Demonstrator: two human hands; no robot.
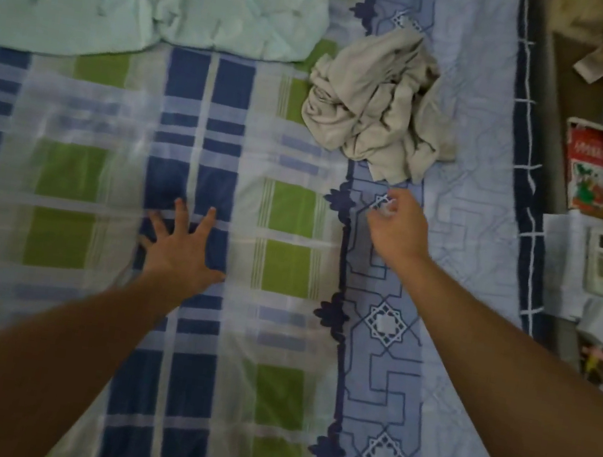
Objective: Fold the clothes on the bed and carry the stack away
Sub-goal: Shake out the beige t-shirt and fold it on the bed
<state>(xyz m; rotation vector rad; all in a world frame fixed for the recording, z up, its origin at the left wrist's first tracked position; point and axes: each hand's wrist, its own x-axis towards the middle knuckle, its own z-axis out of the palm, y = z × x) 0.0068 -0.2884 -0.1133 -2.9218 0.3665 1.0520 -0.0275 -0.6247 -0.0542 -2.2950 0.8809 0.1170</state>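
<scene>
Beige garment lies crumpled on the bed, far right side, unfolded. My left hand is flat and spread on the checked sheet, holding nothing. My right hand hovers just short of it, fingers loosely curled, empty. Looks soft, light, floppy; I'd pinch the near hem.

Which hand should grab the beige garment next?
Right. The right hand hovers just short of the beige garment, fingers loosely curled and holding nothing. The left hand lies flat on the plaid cover, farther away.
</scene>
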